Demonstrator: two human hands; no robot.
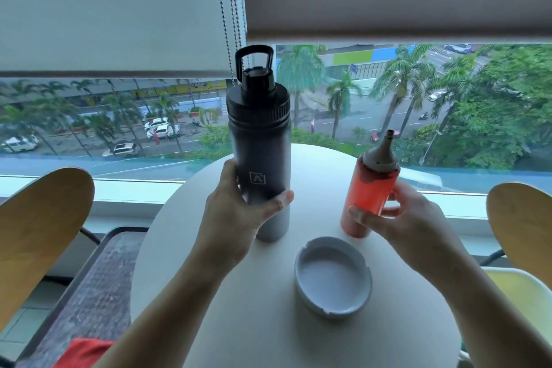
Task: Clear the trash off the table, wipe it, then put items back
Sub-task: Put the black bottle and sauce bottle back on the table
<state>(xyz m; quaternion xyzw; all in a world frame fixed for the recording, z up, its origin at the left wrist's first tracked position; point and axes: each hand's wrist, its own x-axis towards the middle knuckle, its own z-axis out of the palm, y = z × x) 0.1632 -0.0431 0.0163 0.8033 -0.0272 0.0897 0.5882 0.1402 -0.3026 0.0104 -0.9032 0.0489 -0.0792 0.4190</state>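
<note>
Table point(227, 302) items, both being held upright.
My left hand point(236, 218) is gripping the black flask point(258, 140); my right hand point(400, 218) is pinching the red sauce bottle point(370, 188), ashtray point(333, 276) nearby.

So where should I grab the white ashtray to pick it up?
Probably pinch the ashtray by its thick rim from above, on the near edge. It sits flat and open-side up on the table, low and wide, so there is no side wall tall enough to wrap fingers round.
</note>
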